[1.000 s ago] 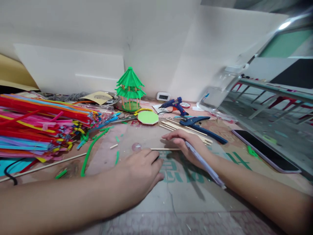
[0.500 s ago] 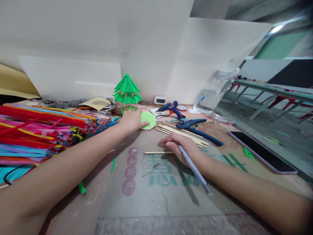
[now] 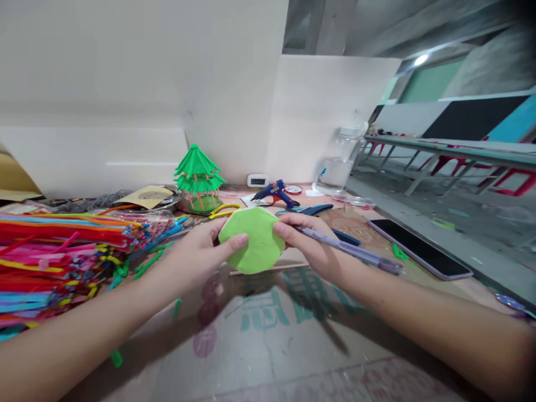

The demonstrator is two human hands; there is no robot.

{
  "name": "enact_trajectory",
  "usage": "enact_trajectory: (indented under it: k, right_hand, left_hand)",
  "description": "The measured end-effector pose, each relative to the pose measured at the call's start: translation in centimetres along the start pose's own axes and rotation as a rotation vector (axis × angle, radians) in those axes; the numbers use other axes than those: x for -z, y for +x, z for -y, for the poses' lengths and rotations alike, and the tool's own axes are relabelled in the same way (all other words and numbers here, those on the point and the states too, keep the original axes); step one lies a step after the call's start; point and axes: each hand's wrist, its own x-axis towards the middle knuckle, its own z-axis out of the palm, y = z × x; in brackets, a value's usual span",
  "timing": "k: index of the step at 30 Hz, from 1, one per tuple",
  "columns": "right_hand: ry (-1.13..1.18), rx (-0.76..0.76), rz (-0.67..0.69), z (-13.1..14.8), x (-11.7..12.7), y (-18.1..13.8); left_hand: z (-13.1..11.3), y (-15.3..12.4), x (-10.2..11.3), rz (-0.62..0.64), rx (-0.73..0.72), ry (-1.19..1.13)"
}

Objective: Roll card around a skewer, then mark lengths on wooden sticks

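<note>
I've got the green octagonal disc held up between both hands, face tilted toward my camera, so no reach left: left hand at its left edge, right hand at its right, both equally near. No clear long axis, roughly as wide as tall. Left fingers are pinched on it, thumb flat across the face, the others mostly behind. Right fingers are closed too, thumb tip at the upper right rim, with 1 pen tucked in the same hand, its long axis slanting down to the right, away from the disc. Below the disc, 1 thin wooden stick lies left to right on the covered counter, partly hidden; can't tell the gap between them. Containers: 1 clear bottle stands back right, looks part-filled with clear liquid, level unsure. 1 small red-rimmed round item sits behind the glue gun; can't tell what's in it.
</note>
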Motion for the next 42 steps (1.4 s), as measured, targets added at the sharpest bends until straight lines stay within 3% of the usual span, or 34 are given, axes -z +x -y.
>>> enact_trajectory:
  k: [5,11,15,23,29,37,42]
  right_hand:
    - [-0.064,-0.071,0.033,1.2,-0.4,-0.8]
    - [-0.142,-0.03,0.04,0.8,-0.1,-0.8]
    - [-0.19,-0.016,0.002,0.5,0.0,-0.6]
    - [-0.272,0.084,-0.058,-0.6,0.1,-0.8]
    - [-0.252,0.056,-0.06,-0.9,0.1,-0.8]
    - [-0.316,0.032,-0.052,-1.2,0.4,-0.8]
    - [-0.324,0.03,-0.067,-2.2,0.4,-0.7]
  left_hand:
    - [0.2,-0.7,0.5,0.086,0.082,0.043]
    - [-0.7,-0.9,1.1,0.12,0.216,-0.009]
    - [-0.4,-0.9,1.4,0.131,0.166,-0.004]
    - [-1.0,-0.4,3.4,0.281,0.099,0.157]
    - [-1.3,-0.7,3.5,0.286,0.123,0.104]
    - [-1.3,-0.4,3.0,0.196,0.207,0.161]
    - [-1.3,-0.3,3.2,0.234,0.202,0.107]
